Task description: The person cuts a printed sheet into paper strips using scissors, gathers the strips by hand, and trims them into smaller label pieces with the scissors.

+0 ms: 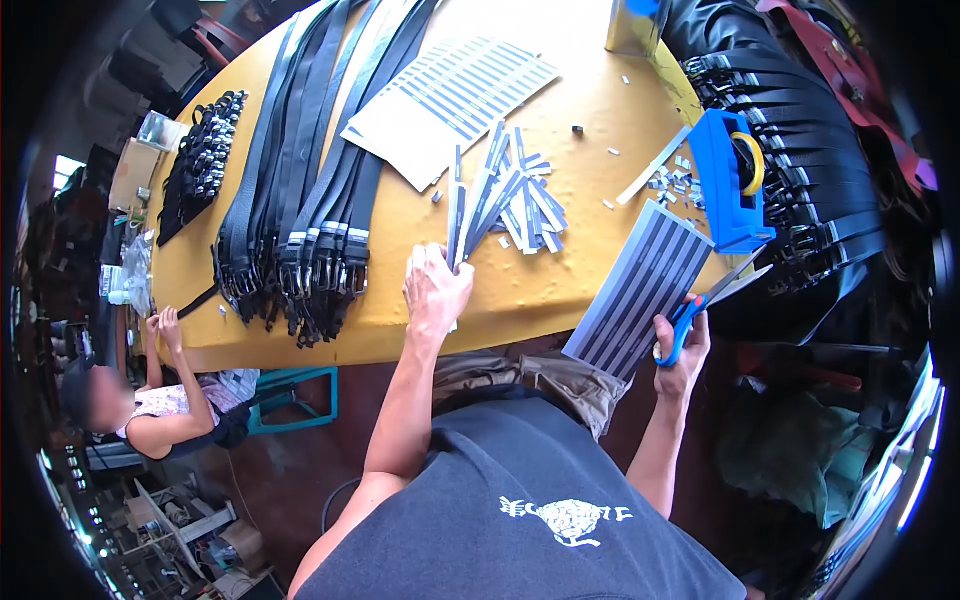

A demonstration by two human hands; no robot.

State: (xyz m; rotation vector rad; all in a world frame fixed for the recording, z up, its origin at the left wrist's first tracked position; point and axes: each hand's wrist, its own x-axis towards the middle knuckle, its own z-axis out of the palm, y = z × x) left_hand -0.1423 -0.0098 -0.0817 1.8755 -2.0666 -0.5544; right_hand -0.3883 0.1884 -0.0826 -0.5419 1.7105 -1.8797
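My left hand [436, 290] is closed around a narrow dark-and-white strip [456, 215] at the table's near edge. Just beyond it lies a loose pile of similar cut strips [525, 200]. Blue-handled scissors [684, 330] are in my right hand [684, 350], their blades pointing up and to the right. A striped sheet [642, 292] lies against that hand's left side, partly over the table edge; whether the fingers also grip it I cannot tell. More printed sheets [450, 105] rest farther back on the yellow table [590, 100].
Black belts [300, 190] with buckles cover the table's left part; more belts [820, 180] hang at the right. A blue tape dispenser [725, 185] stands near small paper scraps [676, 184]. Another person [165, 410] sits at the left, beside a green stool [295, 402].
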